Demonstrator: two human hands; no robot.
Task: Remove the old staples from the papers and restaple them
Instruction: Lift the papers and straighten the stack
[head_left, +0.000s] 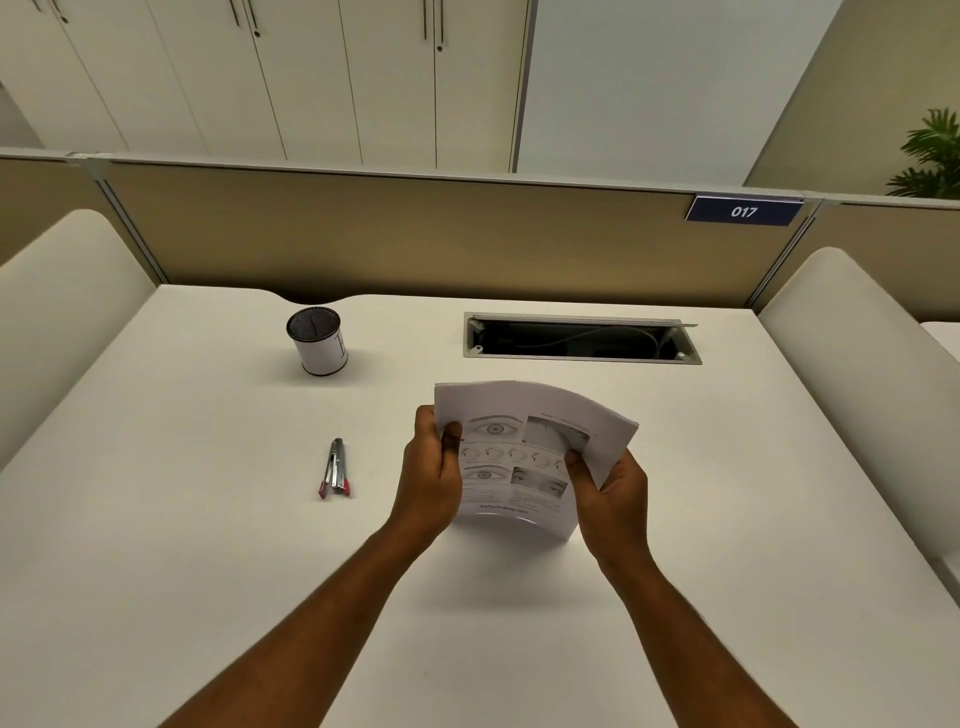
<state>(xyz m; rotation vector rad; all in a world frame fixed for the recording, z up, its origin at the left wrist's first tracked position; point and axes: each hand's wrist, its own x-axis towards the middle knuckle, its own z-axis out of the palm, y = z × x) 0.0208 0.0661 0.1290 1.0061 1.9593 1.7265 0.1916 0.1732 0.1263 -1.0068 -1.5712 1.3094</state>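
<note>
A stack of white papers (519, 431) printed with eye drawings is held up above the white desk (208, 519), bowed outward across its middle. My left hand (431, 478) grips its left edge with the thumb on the front page. My right hand (613, 493) grips its right edge, thumb on the print. A small silver stapler with pink ends (335, 469) lies flat on the desk, left of my left hand and apart from it. No staple can be made out on the papers.
A white pen cup with a dark mesh rim (317, 340) stands at the back left. An open cable hatch (582, 340) is sunk into the desk behind the papers. Tan partition (415, 234) bounds the far edge; cream side panels flank the desk.
</note>
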